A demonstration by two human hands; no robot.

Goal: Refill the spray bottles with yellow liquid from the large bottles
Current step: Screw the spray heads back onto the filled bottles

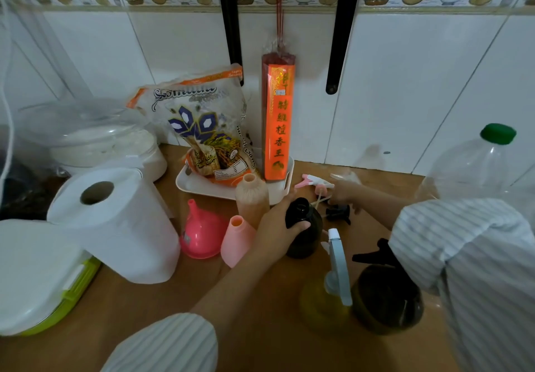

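My left hand (276,227) grips a dark open-necked spray bottle (304,227) standing on the wooden counter. My right hand (344,190) reaches past it and holds a pink-and-white spray head (314,182) whose tube points down toward the bottle's mouth. A black spray head (338,214) lies behind the bottle. Nearer me stand a yellow-filled bottle with a pale blue sprayer (337,267) and a dark capped spray bottle (386,299). An open peach bottle (252,198), an open pink bottle (237,240) and a pink funnel (202,232) stand left. A large clear bottle with green cap (474,163) stands at right.
A paper towel roll (115,224) and a white-and-green lidded box (37,279) fill the left. A white tray (188,185) holds a rice bag (202,128) and a tall red incense pack (278,120) against the tiled wall. A white cooker (110,146) sits behind.
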